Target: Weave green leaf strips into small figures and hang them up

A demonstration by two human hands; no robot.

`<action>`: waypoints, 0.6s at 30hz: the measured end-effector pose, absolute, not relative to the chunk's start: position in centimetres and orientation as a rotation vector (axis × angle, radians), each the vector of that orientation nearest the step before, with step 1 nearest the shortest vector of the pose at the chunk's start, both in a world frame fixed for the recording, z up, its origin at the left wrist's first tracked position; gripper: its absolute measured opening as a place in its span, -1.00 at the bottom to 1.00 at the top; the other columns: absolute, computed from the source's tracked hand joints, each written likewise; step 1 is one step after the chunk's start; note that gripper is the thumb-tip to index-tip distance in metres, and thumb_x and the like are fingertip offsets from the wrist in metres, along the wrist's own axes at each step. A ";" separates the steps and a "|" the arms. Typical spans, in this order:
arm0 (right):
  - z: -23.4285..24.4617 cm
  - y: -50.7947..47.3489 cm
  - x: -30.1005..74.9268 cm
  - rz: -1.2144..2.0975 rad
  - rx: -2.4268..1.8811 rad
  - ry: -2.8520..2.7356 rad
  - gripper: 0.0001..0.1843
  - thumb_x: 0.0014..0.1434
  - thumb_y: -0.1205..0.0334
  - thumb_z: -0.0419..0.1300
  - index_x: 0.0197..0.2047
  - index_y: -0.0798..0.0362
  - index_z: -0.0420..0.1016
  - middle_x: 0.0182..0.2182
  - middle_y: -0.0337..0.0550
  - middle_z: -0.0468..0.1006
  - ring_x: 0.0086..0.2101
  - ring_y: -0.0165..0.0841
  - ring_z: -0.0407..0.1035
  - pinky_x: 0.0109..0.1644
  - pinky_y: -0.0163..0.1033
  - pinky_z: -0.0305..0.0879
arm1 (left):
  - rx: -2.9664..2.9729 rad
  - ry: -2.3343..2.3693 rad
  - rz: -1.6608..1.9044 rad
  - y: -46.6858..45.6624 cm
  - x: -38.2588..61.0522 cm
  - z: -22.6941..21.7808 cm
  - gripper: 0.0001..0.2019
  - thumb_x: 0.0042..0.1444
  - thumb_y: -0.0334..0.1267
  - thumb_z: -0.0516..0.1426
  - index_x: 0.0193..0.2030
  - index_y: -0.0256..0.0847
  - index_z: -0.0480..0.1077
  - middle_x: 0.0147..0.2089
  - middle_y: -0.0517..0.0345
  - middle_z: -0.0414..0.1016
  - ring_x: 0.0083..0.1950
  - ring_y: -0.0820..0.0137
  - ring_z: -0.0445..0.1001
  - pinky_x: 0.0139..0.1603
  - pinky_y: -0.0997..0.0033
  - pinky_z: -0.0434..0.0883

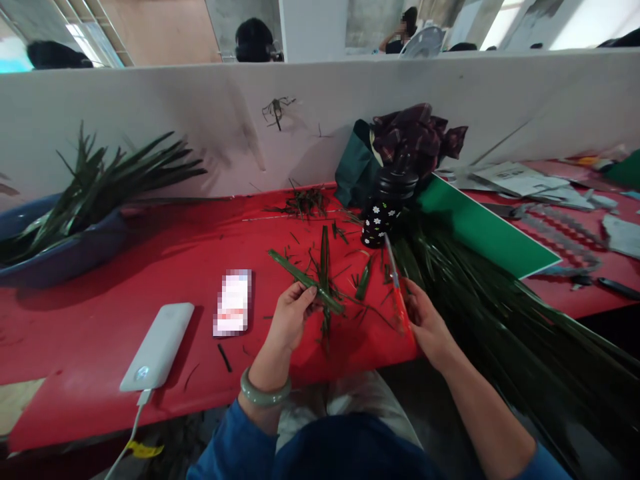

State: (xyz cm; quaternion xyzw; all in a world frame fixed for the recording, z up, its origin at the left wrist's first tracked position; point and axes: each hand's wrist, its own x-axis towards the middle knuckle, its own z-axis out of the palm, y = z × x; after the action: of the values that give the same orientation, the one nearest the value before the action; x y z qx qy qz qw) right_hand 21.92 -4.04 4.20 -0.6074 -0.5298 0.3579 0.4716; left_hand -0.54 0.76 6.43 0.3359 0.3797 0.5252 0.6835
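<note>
Leaf strip (294, 271) in pinch of L hand (291, 317), red-handled blade (393, 270) in grip of R hand (427, 320) (tip nr container (376, 223)).

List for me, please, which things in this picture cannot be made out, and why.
All in the head view:
Phone: what its screen shows, lost in coarse blocks.
Blue bowl: left side, cut off by the left edge.
White cable: far end, cut off by the bottom edge.
Leaf strip: the part gripped, covered by the left hand.
Red-handled tool in the right hand: scissors or knife, too blurred to tell.
</note>
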 end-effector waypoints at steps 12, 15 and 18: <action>6.5 -8.6 19.5 0.755 -1.564 -2.014 -0.33 -0.15 0.06 0.18 0.05 0.06 0.15 -0.03 0.04 0.29 -0.04 -0.18 0.20 -0.04 -0.11 0.23 | 0.696 0.867 1.332 -0.3 -0.5 9.1 -0.88 -0.19 -0.30 0.19 -0.47 -0.24 0.32 -0.54 0.29 0.37 -0.55 0.59 0.33 -0.53 0.60 0.32; 6.5 -8.6 19.6 0.711 -1.576 -2.065 -0.36 -0.12 0.07 0.16 0.05 0.04 0.16 -0.05 0.03 0.32 -0.08 -0.18 0.25 -0.08 -0.11 0.26 | 0.729 0.885 1.301 -0.6 -0.4 9.3 -0.87 -0.19 -0.29 0.19 -0.46 -0.24 0.34 -0.54 0.28 0.37 -0.54 0.58 0.33 -0.50 0.58 0.32; 6.6 -8.6 19.6 0.666 -1.568 -2.113 -0.34 -0.14 0.05 0.18 0.05 0.02 0.17 -0.08 0.00 0.35 -0.11 -0.18 0.27 -0.13 -0.13 0.30 | 0.755 0.879 1.284 -0.7 0.0 9.3 -0.87 -0.19 -0.28 0.19 -0.45 -0.24 0.35 -0.51 0.26 0.38 -0.51 0.57 0.34 -0.47 0.56 0.32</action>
State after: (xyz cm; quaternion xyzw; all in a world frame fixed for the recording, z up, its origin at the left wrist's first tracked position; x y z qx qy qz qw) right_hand 19.61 -8.61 6.57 -0.5646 -0.7607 0.2400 0.2121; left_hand -0.04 -0.74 9.32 0.3320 0.3869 0.5650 0.6488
